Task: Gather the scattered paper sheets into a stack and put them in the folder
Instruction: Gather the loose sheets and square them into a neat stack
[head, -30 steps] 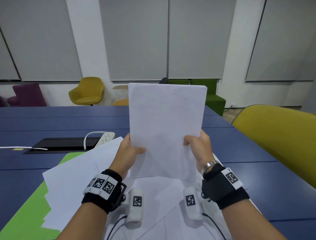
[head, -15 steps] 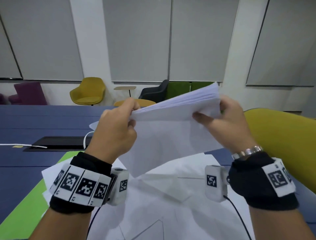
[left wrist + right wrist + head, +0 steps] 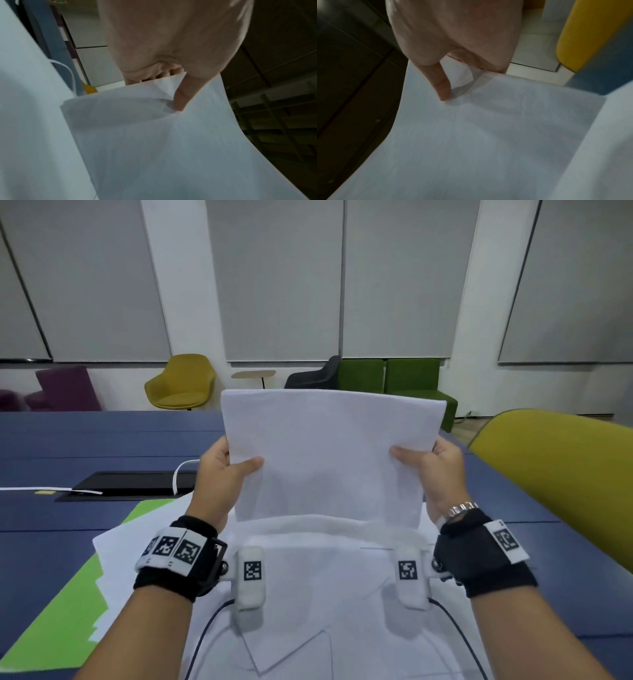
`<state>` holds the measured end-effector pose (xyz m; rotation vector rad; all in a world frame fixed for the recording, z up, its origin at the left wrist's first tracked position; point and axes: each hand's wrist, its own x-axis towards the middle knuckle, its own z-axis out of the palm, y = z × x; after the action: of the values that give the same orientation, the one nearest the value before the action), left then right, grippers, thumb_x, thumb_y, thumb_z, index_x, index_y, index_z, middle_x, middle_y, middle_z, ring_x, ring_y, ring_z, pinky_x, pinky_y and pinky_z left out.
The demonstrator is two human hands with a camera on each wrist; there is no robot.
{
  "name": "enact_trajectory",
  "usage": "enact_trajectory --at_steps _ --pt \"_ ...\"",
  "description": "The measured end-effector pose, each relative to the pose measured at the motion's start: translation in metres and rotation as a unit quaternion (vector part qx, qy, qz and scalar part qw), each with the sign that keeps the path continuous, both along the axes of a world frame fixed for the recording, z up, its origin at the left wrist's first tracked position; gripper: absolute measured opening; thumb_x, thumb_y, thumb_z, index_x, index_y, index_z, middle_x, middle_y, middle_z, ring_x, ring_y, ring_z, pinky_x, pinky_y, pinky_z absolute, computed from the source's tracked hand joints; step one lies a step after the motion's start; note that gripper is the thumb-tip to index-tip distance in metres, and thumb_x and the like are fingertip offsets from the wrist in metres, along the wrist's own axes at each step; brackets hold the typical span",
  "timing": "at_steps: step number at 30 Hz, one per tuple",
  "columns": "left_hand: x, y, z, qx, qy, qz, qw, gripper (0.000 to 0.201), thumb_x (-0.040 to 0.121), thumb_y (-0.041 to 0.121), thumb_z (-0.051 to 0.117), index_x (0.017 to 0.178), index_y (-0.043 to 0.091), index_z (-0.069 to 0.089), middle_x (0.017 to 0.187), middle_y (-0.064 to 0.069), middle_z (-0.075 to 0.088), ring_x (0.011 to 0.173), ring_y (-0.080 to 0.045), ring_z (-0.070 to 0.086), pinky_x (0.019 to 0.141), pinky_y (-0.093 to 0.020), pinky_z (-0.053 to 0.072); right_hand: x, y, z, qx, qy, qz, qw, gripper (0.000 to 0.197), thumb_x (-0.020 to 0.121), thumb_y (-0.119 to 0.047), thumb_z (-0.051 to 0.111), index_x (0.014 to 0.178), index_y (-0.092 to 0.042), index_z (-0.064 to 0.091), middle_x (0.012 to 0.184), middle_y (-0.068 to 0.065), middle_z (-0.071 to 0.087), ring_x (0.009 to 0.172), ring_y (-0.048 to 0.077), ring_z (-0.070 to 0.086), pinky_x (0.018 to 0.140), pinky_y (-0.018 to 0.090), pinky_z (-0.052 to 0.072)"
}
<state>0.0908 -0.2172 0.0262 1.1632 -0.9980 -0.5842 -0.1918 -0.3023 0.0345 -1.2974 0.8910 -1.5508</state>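
While both hands hold it upright above the table (image 3: 102, 440), the stack (image 3: 329, 453) stands on its lower edge, touching the loose sheets (image 3: 308, 594) spread below. The left hand (image 3: 219, 470) grips the stack's left edge, thumb (image 3: 181, 100) pressed on the near face and fingers curled behind. The right hand (image 3: 435, 470) grips the right edge the same way, thumb (image 3: 441, 86) in front. A green folder (image 3: 68, 604) lies flat at the left, partly under the sheets. A yellow chair (image 3: 561, 474) stands at the right.
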Motion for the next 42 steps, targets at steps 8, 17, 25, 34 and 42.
enact_trajectory --at_steps 8,17,25,34,42 --pt "0.006 -0.012 -0.043 0.128 0.019 -0.054 0.990 0.036 0.088 -0.008 0.064 0.117 0.012 0.070 0.108 0.002 0.079 0.111 -0.031 0.070 0.099 -0.047 0.053 -0.005 -0.016 -0.046 0.109 0.061 0.033 0.992 0.035 0.072 0.013 0.064 0.101 -0.006 0.068 0.095 0.000 0.075 0.090 0.025 0.065 0.072 0.032 0.049" --pt "0.006 0.012 0.005 0.072 -0.061 -0.100 0.991 0.038 0.090 -0.011 0.063 0.119 0.014 0.066 0.110 -0.002 0.078 0.096 -0.021 0.076 0.079 -0.036 0.062 -0.018 -0.011 -0.001 0.044 0.049 0.018 0.998 0.045 0.072 0.014 0.074 0.105 -0.015 0.065 0.107 0.004 0.076 0.101 0.030 0.072 0.087 0.049 0.058" --pt "0.011 0.016 0.024 0.018 0.086 -0.005 0.996 0.044 0.089 -0.018 0.060 0.130 -0.001 0.061 0.113 -0.009 0.072 0.094 -0.016 0.070 0.074 -0.018 0.060 -0.049 -0.007 0.014 0.070 0.107 -0.017 0.992 0.023 0.092 -0.019 0.069 0.115 -0.023 0.067 0.105 -0.001 0.075 0.088 0.017 0.069 0.069 0.034 0.055" --pt "0.026 0.009 0.028 -0.035 0.155 0.071 0.985 0.040 0.088 -0.012 0.065 0.123 0.007 0.066 0.105 0.000 0.074 0.094 -0.016 0.072 0.073 -0.026 0.060 -0.050 -0.040 -0.030 0.271 0.573 -0.016 0.773 0.033 0.088 -0.033 0.073 0.077 -0.006 0.059 0.072 0.007 0.059 0.059 0.023 0.053 0.055 0.028 0.043" --pt "0.031 0.006 0.027 -0.057 0.158 0.071 0.983 0.041 0.087 -0.013 0.064 0.122 0.009 0.066 0.109 -0.003 0.074 0.102 -0.023 0.072 0.091 -0.038 0.059 -0.006 -0.036 -0.034 0.260 0.702 0.004 0.663 0.070 0.073 -0.054 0.082 0.126 -0.013 0.062 0.126 0.004 0.066 0.114 0.030 0.063 0.092 0.035 0.049"
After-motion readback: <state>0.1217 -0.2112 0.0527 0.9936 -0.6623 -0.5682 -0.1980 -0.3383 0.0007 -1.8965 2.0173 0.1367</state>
